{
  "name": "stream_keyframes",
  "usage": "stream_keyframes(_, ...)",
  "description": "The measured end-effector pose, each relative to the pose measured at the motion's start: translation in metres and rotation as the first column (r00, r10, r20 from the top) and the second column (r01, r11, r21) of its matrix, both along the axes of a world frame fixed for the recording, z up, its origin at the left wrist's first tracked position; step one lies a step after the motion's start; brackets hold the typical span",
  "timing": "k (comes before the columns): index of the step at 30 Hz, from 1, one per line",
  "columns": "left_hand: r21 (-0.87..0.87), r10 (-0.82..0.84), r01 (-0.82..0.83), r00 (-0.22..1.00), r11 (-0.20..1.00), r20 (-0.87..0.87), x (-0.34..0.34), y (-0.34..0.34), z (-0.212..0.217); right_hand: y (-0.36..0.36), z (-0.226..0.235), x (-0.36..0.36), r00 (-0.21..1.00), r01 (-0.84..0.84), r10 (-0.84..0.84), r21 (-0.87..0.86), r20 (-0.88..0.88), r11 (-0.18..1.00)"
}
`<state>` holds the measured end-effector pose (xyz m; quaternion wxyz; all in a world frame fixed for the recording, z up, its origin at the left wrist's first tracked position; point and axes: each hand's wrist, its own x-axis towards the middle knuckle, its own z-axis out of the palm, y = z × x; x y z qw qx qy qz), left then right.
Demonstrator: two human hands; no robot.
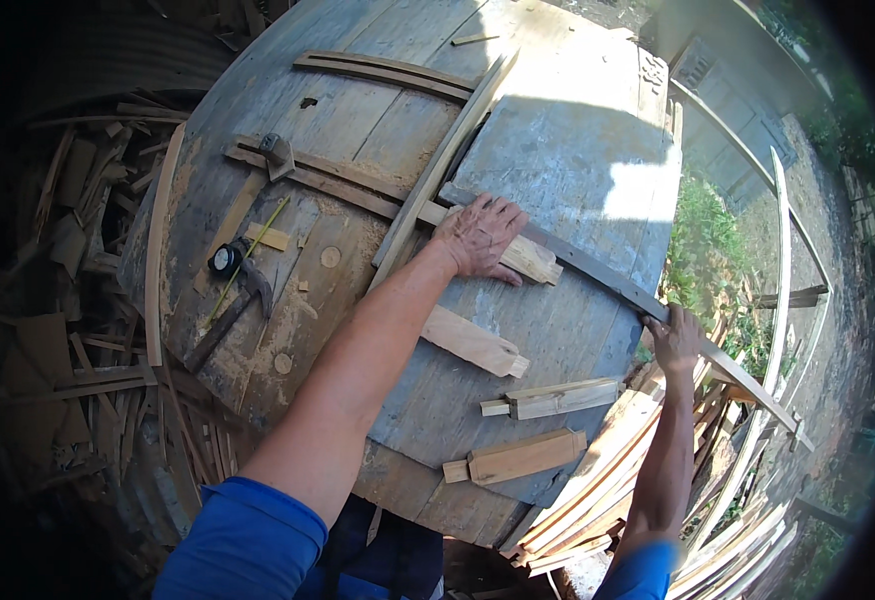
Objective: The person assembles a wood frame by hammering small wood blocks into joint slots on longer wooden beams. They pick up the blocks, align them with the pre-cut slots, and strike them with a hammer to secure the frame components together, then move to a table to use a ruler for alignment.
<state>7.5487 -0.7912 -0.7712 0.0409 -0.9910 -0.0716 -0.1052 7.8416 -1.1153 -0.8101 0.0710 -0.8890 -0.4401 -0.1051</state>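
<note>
My left hand (pixel 480 236) lies flat with spread fingers on a pale shaped wooden block (pixel 528 258), pressing it onto the grey board (pixel 578 150) that covers the round wooden table (pixel 358 120). A long dark thin strip (pixel 598 272) runs diagonally under that hand and out past the table's right edge. My right hand (pixel 676 340) is closed around this strip just beyond the edge. Three similar pale blocks (pixel 473 342) (pixel 558 398) (pixel 518 458) lie nearer to me on the board.
A hammer (pixel 243 300), a tape measure (pixel 226 260) and a yellow pencil (pixel 253 250) rest on the table's left part, with curved wooden strips (pixel 388 72) further back. Offcuts (pixel 88 330) pile on the ground at left; long pale slats (pixel 658 500) are stacked at right.
</note>
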Motion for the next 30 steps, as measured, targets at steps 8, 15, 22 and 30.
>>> stream_keyframes(8, -0.018, 0.014, -0.014, 1.000, 1.000, -0.016, 0.016, 0.007, 0.006, 0.008, -0.002, 0.015, 1.000, -0.013, 0.014, -0.016, 0.016, 1.000)
stream_keyframes(15, -0.029, 0.004, -0.004, 1.000, 1.000, 0.013, 0.023, 0.016, 0.004, 0.014, 0.000, 0.021, 0.996, -0.069, 0.065, 0.065, 0.060, 0.996)
stream_keyframes(22, -0.031, -0.001, 0.003, 0.999, 1.000, 0.052, 0.030, 0.027, -0.002, 0.024, 0.004, 0.022, 0.995, -0.081, 0.075, 0.086, 0.065, 0.993)
stream_keyframes(30, -0.040, -0.002, 0.003, 0.999, 0.999, 0.040, 0.036, 0.026, -0.004, 0.023, 0.004, 0.025, 0.998, -0.064, 0.062, 0.067, 0.032, 0.996)
